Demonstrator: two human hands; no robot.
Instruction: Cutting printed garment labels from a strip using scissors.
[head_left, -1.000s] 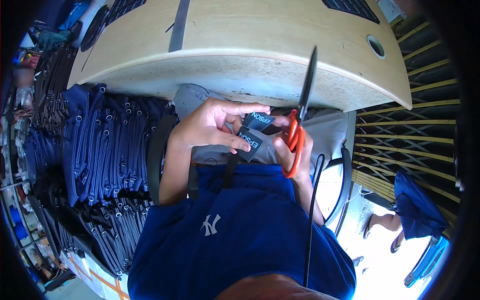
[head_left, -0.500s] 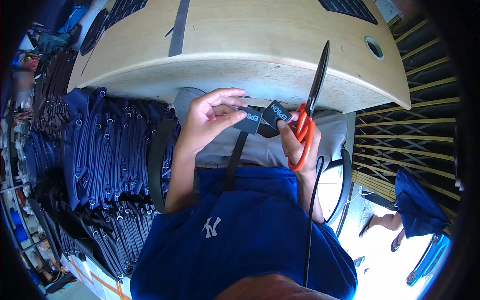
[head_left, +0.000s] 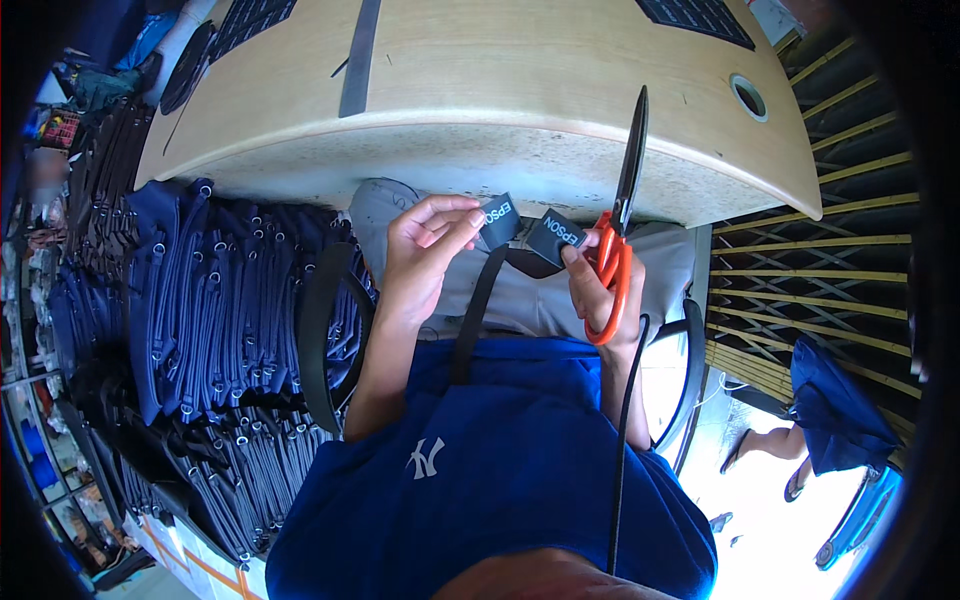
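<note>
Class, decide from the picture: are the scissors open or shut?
Shut: the scissors in the right hand show their blades together, with no visible gap.

Got glossy plastic plus metal on scissors (head_left: pixel 620 225), 2 o'clock; kinda matt tags (head_left: pixel 552 239), 1 o'clock; smooth wood-look tabletop (head_left: pixel 480 70), 12.
</note>
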